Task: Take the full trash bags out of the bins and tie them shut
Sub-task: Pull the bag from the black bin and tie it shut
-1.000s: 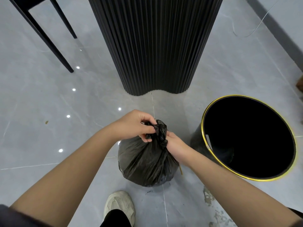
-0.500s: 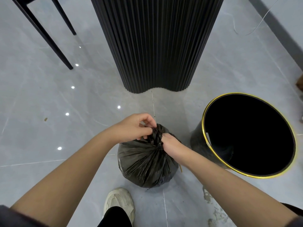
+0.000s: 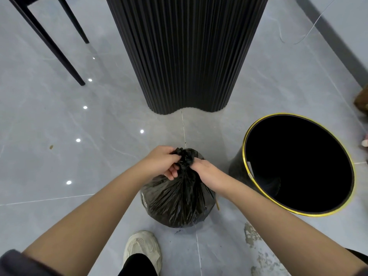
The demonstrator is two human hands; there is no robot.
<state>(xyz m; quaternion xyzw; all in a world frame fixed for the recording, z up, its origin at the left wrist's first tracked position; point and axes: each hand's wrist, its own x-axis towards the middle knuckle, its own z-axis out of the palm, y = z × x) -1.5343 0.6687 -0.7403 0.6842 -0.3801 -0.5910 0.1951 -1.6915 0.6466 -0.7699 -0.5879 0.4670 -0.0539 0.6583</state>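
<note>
A full black trash bag (image 3: 177, 202) stands on the grey tile floor in front of me. Its gathered neck (image 3: 184, 159) is bunched into a small wad at the top. My left hand (image 3: 162, 164) pinches the neck from the left with curled fingers. My right hand (image 3: 205, 173) grips the neck from the right; its fingertips are hidden in the plastic. To the right stands a black bin with a gold rim (image 3: 247, 168), open and dark inside, with no bag showing over its rim.
A tall black fluted column (image 3: 185, 56) rises just behind the bag. Black chair legs (image 3: 49, 44) stand at the far left. My pale shoe (image 3: 142, 250) is on the floor just below the bag. A dark baseboard (image 3: 326, 36) and a thin cable run at the upper right.
The upright tuft of the bag's neck has been pressed down into a tighter wad. Both hands stayed at the neck, and the left fingers shifted over it.
</note>
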